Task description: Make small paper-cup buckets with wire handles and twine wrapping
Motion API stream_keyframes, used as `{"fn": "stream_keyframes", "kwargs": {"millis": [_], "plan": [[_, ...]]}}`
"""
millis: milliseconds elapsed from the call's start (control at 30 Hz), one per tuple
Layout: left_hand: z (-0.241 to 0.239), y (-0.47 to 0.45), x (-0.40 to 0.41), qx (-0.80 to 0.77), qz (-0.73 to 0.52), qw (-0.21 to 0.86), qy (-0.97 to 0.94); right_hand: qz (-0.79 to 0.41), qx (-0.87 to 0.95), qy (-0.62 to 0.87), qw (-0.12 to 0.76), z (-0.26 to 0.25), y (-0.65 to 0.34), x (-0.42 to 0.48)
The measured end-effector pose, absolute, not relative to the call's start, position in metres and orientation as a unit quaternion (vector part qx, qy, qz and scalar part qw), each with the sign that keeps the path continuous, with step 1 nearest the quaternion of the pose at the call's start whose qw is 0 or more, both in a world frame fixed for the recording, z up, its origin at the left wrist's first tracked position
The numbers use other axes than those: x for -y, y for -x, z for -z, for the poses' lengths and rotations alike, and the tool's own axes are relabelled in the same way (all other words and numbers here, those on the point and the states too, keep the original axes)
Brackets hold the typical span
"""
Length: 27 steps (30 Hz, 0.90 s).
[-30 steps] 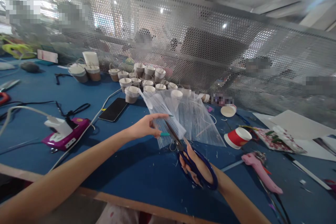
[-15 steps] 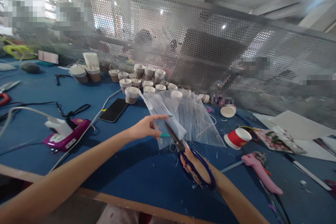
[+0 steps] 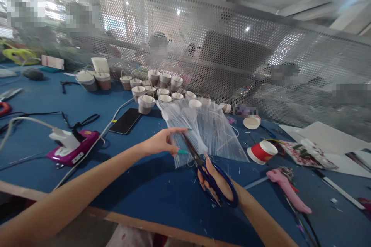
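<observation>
A pair of scissors with dark blades and blue handles is in my right hand, its fingers through the loops. The blades look nearly closed and point up and left towards my left hand. That hand hovers at the near left edge of the clear pleated plastic film, index finger and thumb stretched apart on either side of the blade tips. Its other fingers are partly hidden, and I cannot tell whether they touch the film. The film lies spread out on the blue table, its far edge against several small cups.
A black phone and a purple power strip with cables lie left. To the right are a red-and-white paper cup, a pink glue gun and a patterned packet. A perforated metal screen stands behind.
My left thumb has moved slightly down and right, widening its gap from the index finger. The film's left edge and folded part have shifted a little. The scissors have barely moved.
</observation>
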<state>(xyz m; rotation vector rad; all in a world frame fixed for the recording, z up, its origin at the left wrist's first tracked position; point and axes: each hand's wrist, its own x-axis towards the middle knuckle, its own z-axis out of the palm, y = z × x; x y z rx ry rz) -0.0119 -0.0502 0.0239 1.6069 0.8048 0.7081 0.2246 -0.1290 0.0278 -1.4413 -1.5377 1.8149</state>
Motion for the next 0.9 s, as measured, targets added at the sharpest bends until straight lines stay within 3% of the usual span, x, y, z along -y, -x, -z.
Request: {"fn": "stream_keyframes", "kwargs": {"millis": [900], "plan": [[-0.0218, 0.0092, 0.0556, -0.345, -0.304, 0.554, -0.694, -0.630, 0.552, 0.518, 0.174, -0.0236, -0.2201, 0.1293]]}}
